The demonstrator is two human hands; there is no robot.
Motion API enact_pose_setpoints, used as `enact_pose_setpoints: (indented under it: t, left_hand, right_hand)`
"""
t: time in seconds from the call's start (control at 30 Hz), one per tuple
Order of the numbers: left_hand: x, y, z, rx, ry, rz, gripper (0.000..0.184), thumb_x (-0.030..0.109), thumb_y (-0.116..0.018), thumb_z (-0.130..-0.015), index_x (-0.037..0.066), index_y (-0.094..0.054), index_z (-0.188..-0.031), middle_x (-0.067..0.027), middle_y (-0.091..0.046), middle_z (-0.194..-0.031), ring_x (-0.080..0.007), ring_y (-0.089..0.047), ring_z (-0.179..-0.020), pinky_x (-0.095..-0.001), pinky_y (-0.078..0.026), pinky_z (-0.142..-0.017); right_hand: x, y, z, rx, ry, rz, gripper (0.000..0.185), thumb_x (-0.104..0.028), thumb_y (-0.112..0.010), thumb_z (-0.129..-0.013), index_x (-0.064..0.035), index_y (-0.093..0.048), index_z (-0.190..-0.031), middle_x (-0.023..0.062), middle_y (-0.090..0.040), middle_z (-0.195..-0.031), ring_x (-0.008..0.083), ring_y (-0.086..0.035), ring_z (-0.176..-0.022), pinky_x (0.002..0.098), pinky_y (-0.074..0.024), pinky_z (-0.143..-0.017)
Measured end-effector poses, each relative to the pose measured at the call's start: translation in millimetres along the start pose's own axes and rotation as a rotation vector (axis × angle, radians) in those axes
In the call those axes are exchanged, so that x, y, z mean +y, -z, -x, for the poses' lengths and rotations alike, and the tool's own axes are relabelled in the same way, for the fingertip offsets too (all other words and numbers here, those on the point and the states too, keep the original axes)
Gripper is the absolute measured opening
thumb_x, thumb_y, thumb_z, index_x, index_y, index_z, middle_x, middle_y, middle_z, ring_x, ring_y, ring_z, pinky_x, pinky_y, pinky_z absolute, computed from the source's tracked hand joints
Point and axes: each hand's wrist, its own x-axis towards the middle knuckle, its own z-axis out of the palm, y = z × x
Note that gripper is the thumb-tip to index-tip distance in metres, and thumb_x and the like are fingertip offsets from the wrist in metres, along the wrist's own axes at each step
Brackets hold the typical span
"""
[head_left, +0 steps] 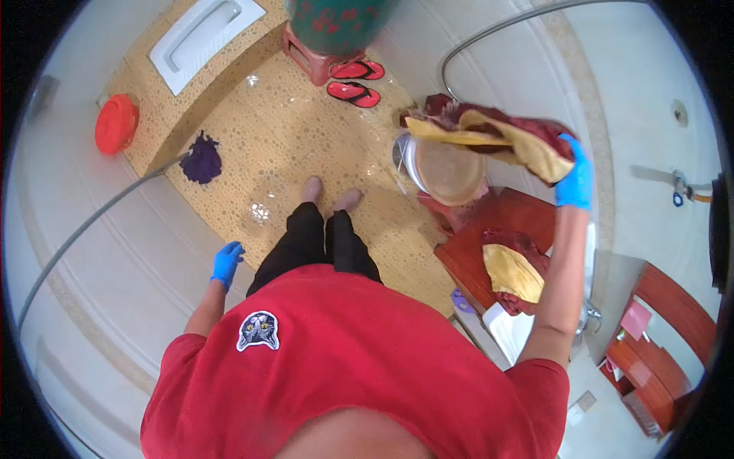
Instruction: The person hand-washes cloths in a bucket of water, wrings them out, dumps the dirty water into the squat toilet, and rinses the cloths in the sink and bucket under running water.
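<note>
My right hand (575, 176), in a blue glove, is closed on one end of a dark red and yellow cloth item (527, 145). The item stretches to the left, partly over a round tub (451, 172) with a tan surface; whether that is a lid or liquid, I cannot tell. A similar dark red and yellow cloth item (512, 271) lies on the reddish-brown counter (497, 222) below my right forearm. My left hand (227, 264), also gloved in blue, hangs by my side with its fingers apart, holding nothing.
A green bucket (336, 23) stands on a pink stool (306, 57), with red flip-flops (355, 95) beside it. A squat toilet (202, 42) is set in a raised step. A purple mop (202, 159) and a red basin (117, 124) are at left. A hose (489, 30) runs along the wall.
</note>
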Motion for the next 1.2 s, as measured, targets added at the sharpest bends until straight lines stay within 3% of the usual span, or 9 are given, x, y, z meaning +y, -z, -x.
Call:
enact_pose_setpoints:
  t: [0.03, 0.1, 0.27, 0.33, 0.53, 0.7, 0.97, 1.13, 1.2]
  left_hand:
    - [-8, 0, -4, -0.013, 0.007, 0.012, 0.035, 0.019, -0.055, -0.089, -0.003, -0.056, -0.116, -0.0113, -0.063, -0.102, -0.0175, -0.061, -0.087, -0.0286, -0.05, -0.071]
    - [-23, 7, -15, -0.008, -0.066, 0.062, 0.04, 0.03, -0.054, -0.089, 0.004, -0.055, -0.12, -0.0082, -0.066, -0.096, -0.0162, -0.06, -0.072, -0.0254, -0.043, -0.061]
    - [-28, 9, -12, -0.002, -0.071, 0.12, 0.042, 0.03, -0.054, -0.089, 0.005, -0.053, -0.122, -0.0082, -0.065, -0.097, -0.0156, -0.059, -0.074, -0.0263, -0.043, -0.063]
    - [-23, 7, -5, 0.015, -0.023, 0.15, 0.035, 0.02, -0.054, -0.088, -0.001, -0.056, -0.116, -0.0104, -0.064, -0.098, -0.0172, -0.062, -0.086, -0.0283, -0.048, -0.071]
    - [-34, -2, 4, 0.016, -0.006, 0.116, 0.039, 0.03, -0.054, -0.089, 0.006, -0.055, -0.118, -0.0077, -0.066, -0.096, -0.0156, -0.061, -0.074, -0.0265, -0.043, -0.06]
    - [-44, -12, 0, 0.013, -0.027, 0.16, 0.037, 0.025, -0.055, -0.088, 0.001, -0.056, -0.116, -0.0097, -0.065, -0.096, -0.0172, -0.062, -0.08, -0.0276, -0.046, -0.064]
    - [-29, -31, -28, -0.018, -0.129, 0.085, 0.041, 0.025, -0.058, -0.087, 0.003, -0.053, -0.121, -0.0109, -0.065, -0.098, -0.0166, -0.061, -0.076, -0.0264, -0.046, -0.062]
    - [133, -95, 2, 0.023, -0.44, -0.349, 0.072, 0.025, -0.068, -0.08, 0.005, -0.032, -0.139, -0.0193, -0.047, -0.132, -0.0252, -0.049, -0.119, -0.035, -0.043, -0.094]
    - [197, -136, -25, -0.062, -0.794, -0.228, 0.085, 0.026, -0.072, -0.077, 0.003, -0.023, -0.142, -0.0208, -0.034, -0.141, -0.0278, -0.037, -0.129, -0.034, -0.036, -0.102]
  right_hand:
    - [-31, -4, 3, -0.017, -0.03, -0.003, 0.027, -0.017, -0.06, -0.08, -0.0002, -0.064, -0.101, 0.0133, -0.061, -0.107, 0.0248, -0.059, -0.094, 0.0375, -0.05, -0.082]
    - [-73, -11, 18, -0.178, 0.336, 0.391, 0.03, -0.016, -0.049, -0.088, 0.0011, -0.058, -0.112, 0.0144, -0.061, -0.11, 0.0247, -0.06, -0.096, 0.0369, -0.0486, -0.087]
    - [-166, -12, -2, -0.235, 0.425, 0.567, 0.031, -0.006, -0.04, -0.091, 0.0012, -0.054, -0.117, 0.0144, -0.059, -0.114, 0.0234, -0.059, -0.1, 0.0359, -0.0482, -0.089]
    - [-197, -15, -20, -0.249, 0.349, 0.34, 0.031, -0.006, -0.039, -0.092, 0.0009, -0.054, -0.118, 0.0146, -0.06, -0.112, 0.0252, -0.06, -0.099, 0.0372, -0.048, -0.09]
    - [-259, -25, -49, -0.123, 0.296, 0.161, 0.03, -0.014, -0.055, -0.086, -0.0037, -0.058, -0.115, 0.0121, -0.063, -0.108, 0.0273, -0.061, -0.097, 0.038, -0.0502, -0.086]
    - [-283, -36, -19, 0.0, 0.524, 0.62, 0.042, -0.009, -0.062, -0.076, -0.0005, -0.057, -0.117, 0.0114, -0.063, -0.104, 0.0214, -0.062, -0.092, 0.033, -0.05, -0.082]
    - [-284, -52, 0, -0.084, 0.911, 0.479, 0.044, -0.005, -0.052, -0.084, -0.001, -0.049, -0.127, 0.0078, -0.061, -0.106, 0.0149, -0.057, -0.098, 0.0258, -0.0449, -0.086]
    - [-264, -55, -9, -0.295, 1.011, 0.567, 0.037, -0.004, -0.051, -0.083, 0.0008, -0.054, -0.119, 0.0062, -0.06, -0.109, 0.0134, -0.056, -0.1, 0.0268, -0.0425, -0.088]
    - [-252, -70, 9, -0.316, 0.94, 0.469, 0.039, -0.001, -0.05, -0.078, -0.0029, -0.058, -0.116, 0.0079, -0.063, -0.105, 0.0187, -0.058, -0.097, 0.0302, -0.0431, -0.086]
